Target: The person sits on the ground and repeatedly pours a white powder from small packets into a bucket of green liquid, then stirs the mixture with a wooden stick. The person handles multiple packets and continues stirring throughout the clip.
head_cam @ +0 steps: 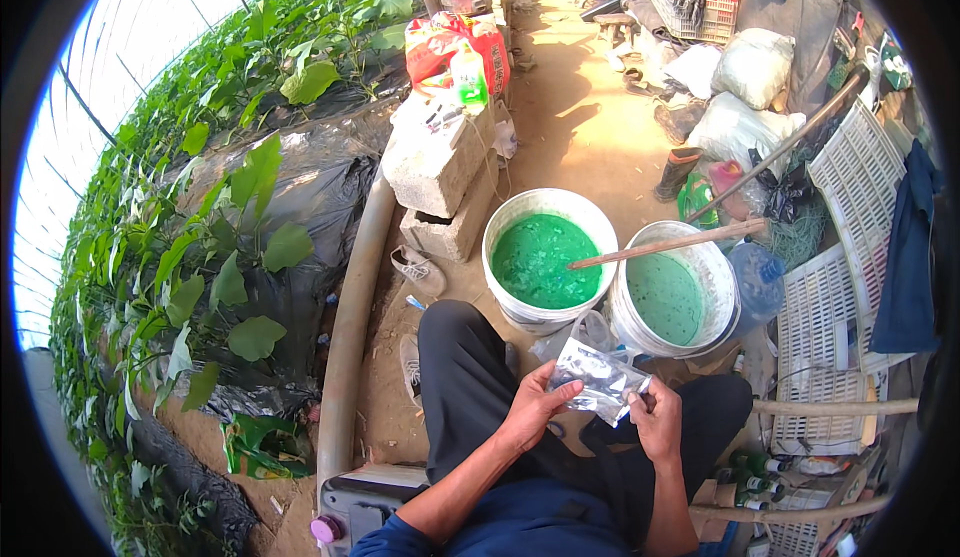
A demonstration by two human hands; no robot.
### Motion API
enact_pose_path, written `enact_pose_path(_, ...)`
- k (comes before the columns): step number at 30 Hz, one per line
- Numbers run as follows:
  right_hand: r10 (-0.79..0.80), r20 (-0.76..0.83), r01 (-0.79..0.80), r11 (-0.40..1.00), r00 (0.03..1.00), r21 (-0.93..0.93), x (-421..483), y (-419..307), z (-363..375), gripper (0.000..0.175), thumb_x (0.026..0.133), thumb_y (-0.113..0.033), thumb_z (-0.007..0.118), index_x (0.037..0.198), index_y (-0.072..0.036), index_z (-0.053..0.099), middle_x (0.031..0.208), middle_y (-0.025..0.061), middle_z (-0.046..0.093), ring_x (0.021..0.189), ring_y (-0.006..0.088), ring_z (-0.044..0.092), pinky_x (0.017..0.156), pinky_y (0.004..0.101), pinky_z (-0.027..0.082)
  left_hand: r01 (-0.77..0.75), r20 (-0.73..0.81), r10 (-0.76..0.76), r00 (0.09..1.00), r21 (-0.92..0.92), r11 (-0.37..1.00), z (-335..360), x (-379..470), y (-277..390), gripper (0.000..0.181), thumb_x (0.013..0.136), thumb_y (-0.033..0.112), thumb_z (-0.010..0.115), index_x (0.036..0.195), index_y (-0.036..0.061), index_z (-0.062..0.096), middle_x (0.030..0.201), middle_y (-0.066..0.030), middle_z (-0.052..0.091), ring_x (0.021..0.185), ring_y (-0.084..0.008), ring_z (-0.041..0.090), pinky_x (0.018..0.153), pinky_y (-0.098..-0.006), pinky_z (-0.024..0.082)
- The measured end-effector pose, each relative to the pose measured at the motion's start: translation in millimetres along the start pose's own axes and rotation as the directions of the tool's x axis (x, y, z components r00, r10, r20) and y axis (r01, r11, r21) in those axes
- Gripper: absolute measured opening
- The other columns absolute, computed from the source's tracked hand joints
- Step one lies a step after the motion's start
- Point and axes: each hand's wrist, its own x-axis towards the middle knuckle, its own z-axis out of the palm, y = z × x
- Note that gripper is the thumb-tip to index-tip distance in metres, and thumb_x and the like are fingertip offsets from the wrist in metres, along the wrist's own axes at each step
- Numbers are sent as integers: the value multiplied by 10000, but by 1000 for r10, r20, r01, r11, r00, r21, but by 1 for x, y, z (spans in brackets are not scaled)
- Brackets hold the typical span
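A silvery foil packet (596,381) is held between my two hands, above my lap. My left hand (541,401) grips its left edge with thumb and fingers. The right edge is pinched by my right hand (655,416). Just beyond the packet stands a white bucket (491,257) of bright green liquid. A second white bucket (724,309), holding paler green liquid, stands to its right. One wooden stick (675,244) dips into the brighter liquid and lies across the second bucket's rim. A clear plastic bag (592,330) lies between the buckets and my hands.
Concrete blocks (427,174) carry a red bag (491,47) and a green-and-white bottle (469,81). A thick pipe (356,317) borders the plants at left. On the right are a clear plastic jug (752,279), white plastic crates (817,347), wooden poles (832,407) and green bottles (754,482).
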Motion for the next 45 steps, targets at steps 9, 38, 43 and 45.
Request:
enact_pose_path(9, -224, -99, 141, 841, 970, -522, 10, -2, -1, 113, 924, -56, 656, 859, 10, 591, 672, 20, 567, 585, 80, 507, 541, 271, 395, 52, -93, -53, 994, -6, 999, -21, 3, -42, 122, 975, 130, 693, 1090, 95, 674, 952, -3, 731, 804, -107, 699, 650, -267, 576)
enact_pose_path(38, -162, 89, 143, 971, 983, 190, 7, -7, -18, 370, 956, -197, 685, 738, 0, 461, 630, 48, 423, 635, 69, 413, 557, 298, 327, 152, -27, -150, 988, 90, 984, -18, 12, -55, 154, 1032, 208, 618, 1125, 87, 643, 996, 18, 712, 873, -80, 672, 730, -253, 540)
enact_pose_path(43, -150, 75, 161, 972, 986, -169, 10, -13, -18, 386, 949, -240, 697, 722, -19, 477, 626, -8, 460, 610, 62, 405, 535, 289, 336, 139, -28, -138, 990, 7, 990, -12, 13, -52, 186, 1036, 207, 604, 1158, 68, 595, 1051, -17, 691, 888, -95, 661, 745, -259, 537)
enact_pose_path(45, -97, 125, 89, 994, 987, 69, 7, -15, -19, 419, 923, -245, 733, 708, -12, 460, 614, 2, 424, 612, 66, 389, 534, 292, 325, 189, -38, -188, 981, 30, 982, -12, 13, -51, 194, 1033, 213, 610, 1160, 66, 593, 1052, -18, 685, 886, -96, 659, 752, -255, 535)
